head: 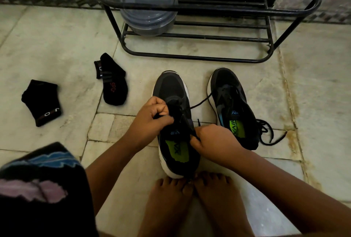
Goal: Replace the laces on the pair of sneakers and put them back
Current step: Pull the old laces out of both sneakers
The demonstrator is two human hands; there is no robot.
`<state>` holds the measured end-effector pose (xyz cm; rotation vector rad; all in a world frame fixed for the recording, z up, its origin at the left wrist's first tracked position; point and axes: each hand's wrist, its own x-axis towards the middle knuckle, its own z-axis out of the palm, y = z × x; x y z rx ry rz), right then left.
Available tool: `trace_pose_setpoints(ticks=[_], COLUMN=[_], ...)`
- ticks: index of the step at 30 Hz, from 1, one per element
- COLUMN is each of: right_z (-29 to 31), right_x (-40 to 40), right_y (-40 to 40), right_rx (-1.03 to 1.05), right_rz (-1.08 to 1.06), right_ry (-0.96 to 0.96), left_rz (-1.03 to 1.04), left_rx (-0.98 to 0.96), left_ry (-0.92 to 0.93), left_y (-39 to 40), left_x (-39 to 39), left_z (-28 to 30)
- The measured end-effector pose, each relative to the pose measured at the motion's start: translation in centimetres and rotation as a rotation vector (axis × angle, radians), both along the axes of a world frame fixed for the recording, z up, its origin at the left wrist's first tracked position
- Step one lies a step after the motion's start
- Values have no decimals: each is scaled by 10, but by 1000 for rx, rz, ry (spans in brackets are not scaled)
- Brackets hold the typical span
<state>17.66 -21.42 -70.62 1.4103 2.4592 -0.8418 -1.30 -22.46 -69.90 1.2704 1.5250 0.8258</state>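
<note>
Two black sneakers with white soles and green insoles stand on the floor, toes pointing away from me. The left sneaker point(171, 88) is between my hands. My left hand point(152, 116) pinches a black lace over its tongue. My right hand point(212, 142) grips another part of the same black lace point(199, 102) at the shoe's right side; a strand runs toward the other shoe. The right sneaker point(228, 92) stands alone, with a loose black lace point(269, 136) trailing on the floor beside its heel.
A black metal shoe rack point(199, 33) stands ahead, with a lidded clear plastic container point(149, 9) on its lower shelf. Two black socks point(114, 83) point(42, 102) lie on the tiled floor at left. My bare feet point(191, 195) touch the left sneaker's heel.
</note>
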Motion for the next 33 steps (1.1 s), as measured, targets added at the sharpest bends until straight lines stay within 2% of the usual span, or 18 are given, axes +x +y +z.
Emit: trace_pose_setpoints(ticks=[3, 7, 9, 10, 12, 14, 16, 17, 20, 21, 22, 25, 26, 28, 30, 33], right_z=[-1, -1, 0, 0, 0, -2, -2, -2, -1, -1, -1, -1, -1, -2, -4, -5], right_x=[4, 5, 5, 4, 3, 4, 4, 4, 4, 4, 5, 5, 5, 4, 3, 4], right_y=[2, 0, 0, 1, 1, 0, -2, -2, -2, -2, -2, -2, -1, -1, -1, -1], right_rx=[-21, -47, -52, -51, -48, -40, -29, -24, -8, -6, -3, 5, 5, 9, 11, 14], right_rz=[-36, -50, -49, -49, -54, -60, -57, -53, -44, -40, -36, -40, -45, -42, -35, -37], right_ry=[25, 31, 24, 17, 4, 1, -1, -6, -26, -31, -38, -55, -58, -64, -68, -62], left_rz=[150, 318, 364, 352, 274, 113, -95, -174, -215, -171, -80, 212, 234, 278, 374, 475], left_rx=[-223, -266, -300, -321, -355, -288, -96, -20, 59, 39, -22, -347, -402, -422, -397, -348], left_ry=[-361, -687, -750, -723, -540, -134, 301, 440, 604, 552, 403, -365, -516, -649, -681, -551], left_y=[5, 4, 5, 5, 5, 4, 2, 0, -2, -2, -1, 2, 1, 1, 2, 4], left_x=[-8, -15, -18, -20, -23, -25, -27, -27, -19, -17, -15, -15, -17, -19, -17, -14], left_z=[11, 15, 16, 17, 17, 18, 15, 12, 8, 9, 12, 28, 31, 31, 29, 28])
